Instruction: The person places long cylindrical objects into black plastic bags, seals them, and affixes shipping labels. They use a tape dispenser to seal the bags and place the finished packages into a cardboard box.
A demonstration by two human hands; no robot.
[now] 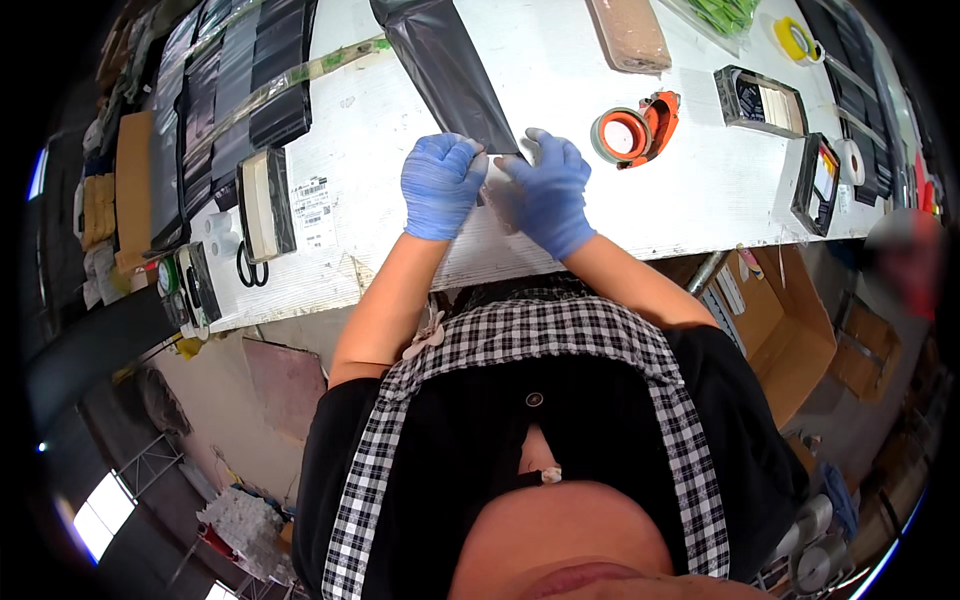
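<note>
A long black plastic bag [445,75] lies on the white table, its near end between my hands. My left hand [440,190], in a blue glove with pale fingertips, is closed, thumb and fingers pinched at the left of that end. My right hand [552,195], gloved alike, has its fingers curled together at the bag's right corner. Beneath the right hand shows a small translucent piece that I cannot make out. To the right of my hands rests an orange tape dispenser [660,125] with a tape roll.
Stacked black bags [280,75] lie at the far left, near a box of cards [265,205] and black scissors [252,266]. A brown wrapped block [632,35], a yellow tape roll [795,40] and open boxes [760,102] stand right. Below the table edge is a cardboard carton [790,340].
</note>
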